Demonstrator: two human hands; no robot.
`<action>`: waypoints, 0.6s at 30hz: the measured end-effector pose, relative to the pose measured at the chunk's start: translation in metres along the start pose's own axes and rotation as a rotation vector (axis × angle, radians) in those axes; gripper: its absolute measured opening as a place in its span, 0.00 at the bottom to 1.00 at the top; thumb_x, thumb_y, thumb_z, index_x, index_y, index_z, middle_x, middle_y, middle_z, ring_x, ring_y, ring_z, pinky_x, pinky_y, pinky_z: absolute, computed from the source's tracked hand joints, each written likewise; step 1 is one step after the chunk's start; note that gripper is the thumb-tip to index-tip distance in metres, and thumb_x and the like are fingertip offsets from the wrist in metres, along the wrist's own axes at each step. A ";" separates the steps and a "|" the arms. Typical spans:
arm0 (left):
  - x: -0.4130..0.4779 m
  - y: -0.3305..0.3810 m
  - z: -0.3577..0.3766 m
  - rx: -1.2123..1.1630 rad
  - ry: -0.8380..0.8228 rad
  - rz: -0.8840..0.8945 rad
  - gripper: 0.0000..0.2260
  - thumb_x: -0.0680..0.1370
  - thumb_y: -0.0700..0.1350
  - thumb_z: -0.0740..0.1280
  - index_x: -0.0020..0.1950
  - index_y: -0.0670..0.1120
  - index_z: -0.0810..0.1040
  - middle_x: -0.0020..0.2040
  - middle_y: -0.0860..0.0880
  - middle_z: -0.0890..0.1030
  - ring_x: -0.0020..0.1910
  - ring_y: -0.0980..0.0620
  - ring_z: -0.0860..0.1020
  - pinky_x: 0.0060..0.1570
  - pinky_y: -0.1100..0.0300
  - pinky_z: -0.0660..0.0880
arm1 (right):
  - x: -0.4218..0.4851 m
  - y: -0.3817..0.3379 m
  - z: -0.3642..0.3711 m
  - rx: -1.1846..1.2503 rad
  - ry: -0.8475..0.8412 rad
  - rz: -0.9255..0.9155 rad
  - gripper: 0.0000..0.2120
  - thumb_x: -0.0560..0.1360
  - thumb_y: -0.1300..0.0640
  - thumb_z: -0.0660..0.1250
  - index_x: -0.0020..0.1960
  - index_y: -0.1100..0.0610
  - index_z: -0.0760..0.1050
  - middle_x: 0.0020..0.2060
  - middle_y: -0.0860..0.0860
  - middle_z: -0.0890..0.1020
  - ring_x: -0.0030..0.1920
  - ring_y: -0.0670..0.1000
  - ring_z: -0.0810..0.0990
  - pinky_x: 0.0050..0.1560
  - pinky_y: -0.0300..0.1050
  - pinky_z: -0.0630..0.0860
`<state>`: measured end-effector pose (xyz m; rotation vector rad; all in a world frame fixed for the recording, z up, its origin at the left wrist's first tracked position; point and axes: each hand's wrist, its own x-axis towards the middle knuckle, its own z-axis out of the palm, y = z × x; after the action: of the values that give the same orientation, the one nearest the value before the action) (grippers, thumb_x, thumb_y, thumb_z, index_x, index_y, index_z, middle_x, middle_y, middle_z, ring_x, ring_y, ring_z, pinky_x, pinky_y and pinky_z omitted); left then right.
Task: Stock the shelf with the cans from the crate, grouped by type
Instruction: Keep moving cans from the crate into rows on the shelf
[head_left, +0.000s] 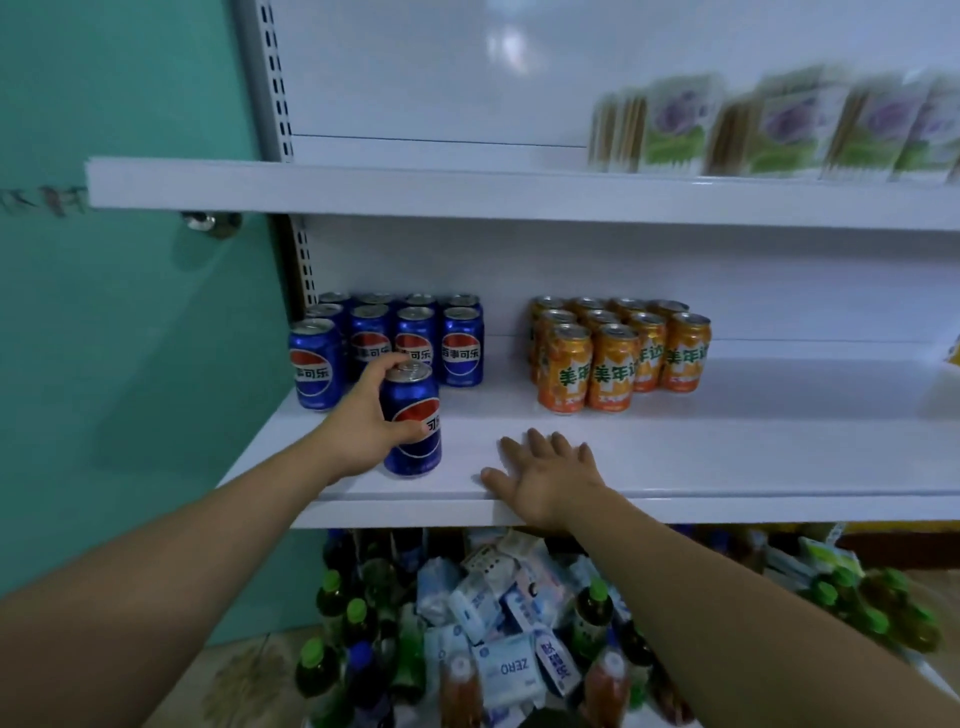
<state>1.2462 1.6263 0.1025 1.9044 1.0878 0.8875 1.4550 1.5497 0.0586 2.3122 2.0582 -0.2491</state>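
White metal shelf (727, 457): middle board of a tall white rack, running from left to right edge of view; it carries both groups of cans.
Teal wall (130, 312): fills the left side, beside the rack's slotted upright.
Upper shelf board (467, 192): above the middle board, bare on its left part.
Heap of green-capped bottles and pale blue packets (493, 623): below the middle board, on the near lower level, lying mixed together.
Green-and-purple packets (779, 124): standing in a row at the far right of the upper board, blurred.
Blue cola cans (415, 332): upright in close rows at the far left of the middle board, one standing nearer at the left end.
Orange soda cans (618, 353): upright in close rows right of the blue group, with a bare gap between the two groups.
Right hand (550, 478): palm down on the near edge of the middle board, fingers straight and spread, grasping nothing.
Left hand (363, 421): fingers curled round the far side of one can, thumb across its label, grasping it.
Single blue cola can (415, 431): upright, base at the board, just in front of the blue group, near left.
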 end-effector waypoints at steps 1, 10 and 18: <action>0.003 -0.005 -0.002 0.003 0.002 0.002 0.37 0.70 0.36 0.75 0.71 0.55 0.61 0.62 0.51 0.72 0.59 0.50 0.74 0.60 0.54 0.71 | 0.003 0.001 0.000 -0.008 -0.002 -0.002 0.36 0.75 0.29 0.42 0.78 0.45 0.47 0.79 0.53 0.48 0.77 0.59 0.47 0.73 0.65 0.46; 0.038 -0.024 -0.030 0.460 0.029 0.181 0.39 0.68 0.48 0.77 0.74 0.50 0.61 0.70 0.47 0.66 0.67 0.47 0.69 0.67 0.52 0.67 | 0.017 0.011 0.002 -0.021 0.000 -0.031 0.39 0.72 0.25 0.42 0.78 0.42 0.46 0.79 0.50 0.47 0.77 0.56 0.46 0.73 0.64 0.48; 0.071 -0.030 -0.059 1.003 0.154 0.072 0.36 0.71 0.63 0.69 0.75 0.60 0.58 0.79 0.47 0.47 0.77 0.41 0.39 0.71 0.34 0.41 | 0.019 0.012 0.005 -0.005 0.034 -0.033 0.38 0.72 0.25 0.43 0.78 0.41 0.48 0.79 0.49 0.49 0.77 0.54 0.47 0.73 0.61 0.48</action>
<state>1.2140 1.7162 0.1184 2.7036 1.7795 0.5487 1.4685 1.5666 0.0502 2.2967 2.1116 -0.2074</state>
